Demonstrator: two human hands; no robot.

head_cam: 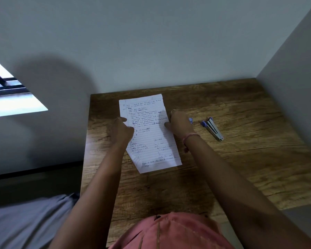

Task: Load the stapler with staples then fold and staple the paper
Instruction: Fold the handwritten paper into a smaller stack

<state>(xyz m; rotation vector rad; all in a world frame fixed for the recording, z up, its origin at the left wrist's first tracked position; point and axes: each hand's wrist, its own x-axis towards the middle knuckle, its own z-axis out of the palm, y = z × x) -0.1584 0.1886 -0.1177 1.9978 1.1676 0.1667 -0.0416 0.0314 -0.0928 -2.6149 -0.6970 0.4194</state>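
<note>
A lined sheet of paper [147,139] covered in blue handwriting lies on the wooden table [241,159], slightly skewed. My left hand [121,129] grips its left edge about a third of the way down. My right hand [180,124] holds the right edge at the same height, thumb on the page. A small stapler [213,128] with a blue body and metal top lies on the table right of my right hand, untouched. A small blue item [190,120] peeks out just behind my right hand; I cannot tell what it is.
The table stands in a corner, with a grey wall [151,51] behind and another wall [298,60] on the right. The table's left edge drops to a dark floor. A window [7,94] shows at far left. My pink clothing [169,232] fills the bottom.
</note>
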